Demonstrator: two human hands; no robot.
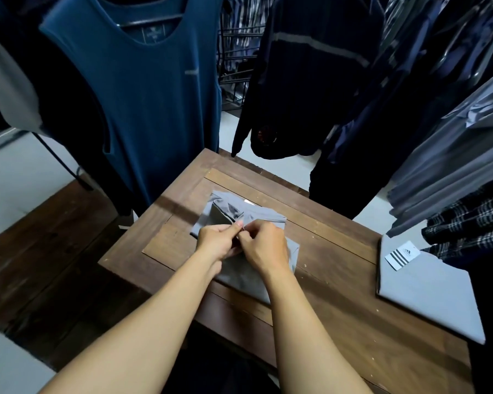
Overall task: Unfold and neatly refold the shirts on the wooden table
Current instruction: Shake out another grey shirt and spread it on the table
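- My left hand and right hand meet fingertip to fingertip, both pinching a fold of the grey shirt
- The shirt lies mid-desk, directly beneath my hands

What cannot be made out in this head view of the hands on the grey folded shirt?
Head view: whether the left hand and right hand pinch fabric of the grey folded shirt or a tag; fingers hide it.
Head view: the second grey folded shirt's far corner, covered by the hanging checked shirt.
Head view: print on the white striped card tag, too small.
Head view: neck label of the blue hanging tank top, blurred.
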